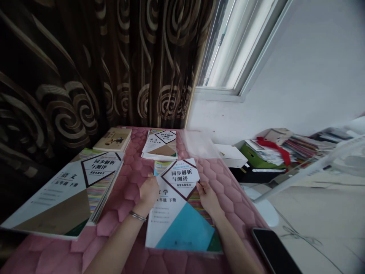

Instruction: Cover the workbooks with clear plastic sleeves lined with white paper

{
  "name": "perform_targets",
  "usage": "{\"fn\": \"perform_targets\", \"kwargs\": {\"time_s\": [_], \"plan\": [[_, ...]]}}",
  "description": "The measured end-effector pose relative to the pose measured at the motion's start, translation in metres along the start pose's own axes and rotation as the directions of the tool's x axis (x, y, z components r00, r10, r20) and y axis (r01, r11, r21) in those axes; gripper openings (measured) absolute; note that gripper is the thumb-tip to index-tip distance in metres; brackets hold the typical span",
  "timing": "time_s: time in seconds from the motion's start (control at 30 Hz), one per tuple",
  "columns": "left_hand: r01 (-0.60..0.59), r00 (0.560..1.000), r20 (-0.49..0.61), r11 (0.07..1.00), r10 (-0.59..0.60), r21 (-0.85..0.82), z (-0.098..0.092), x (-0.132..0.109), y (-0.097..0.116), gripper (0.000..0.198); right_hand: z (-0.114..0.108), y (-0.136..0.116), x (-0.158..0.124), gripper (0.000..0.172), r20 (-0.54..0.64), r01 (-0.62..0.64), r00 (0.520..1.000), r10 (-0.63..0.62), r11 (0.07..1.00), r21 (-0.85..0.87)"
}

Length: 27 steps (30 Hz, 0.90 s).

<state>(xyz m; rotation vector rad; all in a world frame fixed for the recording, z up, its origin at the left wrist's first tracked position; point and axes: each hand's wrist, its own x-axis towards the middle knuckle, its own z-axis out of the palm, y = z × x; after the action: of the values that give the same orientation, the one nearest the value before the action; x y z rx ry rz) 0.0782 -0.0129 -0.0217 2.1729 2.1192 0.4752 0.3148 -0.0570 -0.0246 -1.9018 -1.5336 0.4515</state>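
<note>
A white and blue workbook point(182, 213) lies on the pink quilted table cover point(128, 179) in front of me. My left hand point(148, 192), with a metal bangle at the wrist, rests on the book's left edge with its fingers curled over it. My right hand point(208, 198) presses on the book's right edge, fingers bent against the cover. Both hands grip the same book from either side.
A stack of similar brown-cornered workbooks point(68, 190) lies at the left, another workbook point(160, 144) and a tan book point(113, 139) at the back. A clear plastic sleeve point(199, 144) lies behind. A dark phone point(273, 251) sits at the table's right edge. Cluttered books point(285, 148) lie beyond.
</note>
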Motion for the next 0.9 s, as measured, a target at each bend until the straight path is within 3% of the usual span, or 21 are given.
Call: {"fn": "perform_targets", "kwargs": {"time_s": [0.13,0.27,0.33,0.4,0.47,0.53,0.6,0.7,0.9], "plan": [[0.049,0.999,0.014,0.997,-0.050,0.056,-0.010,0.003,-0.002,0.039,0.003,-0.010,-0.002,0.026,0.017,-0.010,1.000,0.011,0.999,-0.035],[0.053,0.993,0.094,0.989,-0.067,0.140,-0.013,0.000,-0.006,0.041,0.011,-0.020,-0.007,0.032,0.085,-0.063,0.993,0.082,0.977,-0.206],[0.067,0.995,0.061,0.982,-0.078,0.175,-0.012,-0.002,-0.005,0.042,0.011,-0.025,-0.011,0.038,0.087,-0.063,0.992,0.093,0.953,-0.296],[0.042,0.999,-0.021,0.979,-0.039,0.199,-0.010,-0.004,-0.002,0.043,0.010,-0.029,-0.016,0.043,0.080,-0.055,0.992,0.093,0.919,-0.391],[-0.100,0.991,-0.069,0.974,0.116,0.205,-0.008,-0.004,0.000,0.047,0.008,-0.033,-0.018,0.047,0.075,-0.044,0.993,0.090,0.880,-0.473],[-0.281,0.957,-0.028,0.944,0.290,0.172,-0.004,-0.002,0.001,0.050,0.007,-0.035,-0.019,0.047,0.070,-0.032,0.994,0.080,0.853,-0.521],[-0.360,0.933,0.063,0.926,0.355,0.109,0.001,0.001,0.000,0.054,0.005,-0.037,-0.019,0.047,0.091,-0.011,0.993,0.069,0.848,-0.531],[-0.319,0.938,0.156,0.947,0.309,0.045,0.009,0.004,-0.004,0.061,0.002,-0.038,-0.018,0.047,0.131,0.007,0.989,0.072,0.857,-0.516],[-0.294,0.932,0.206,0.955,0.297,-0.046,0.004,0.006,-0.010,0.063,-0.001,-0.033,-0.014,0.044,0.114,-0.013,0.991,0.069,0.900,-0.435]]}}
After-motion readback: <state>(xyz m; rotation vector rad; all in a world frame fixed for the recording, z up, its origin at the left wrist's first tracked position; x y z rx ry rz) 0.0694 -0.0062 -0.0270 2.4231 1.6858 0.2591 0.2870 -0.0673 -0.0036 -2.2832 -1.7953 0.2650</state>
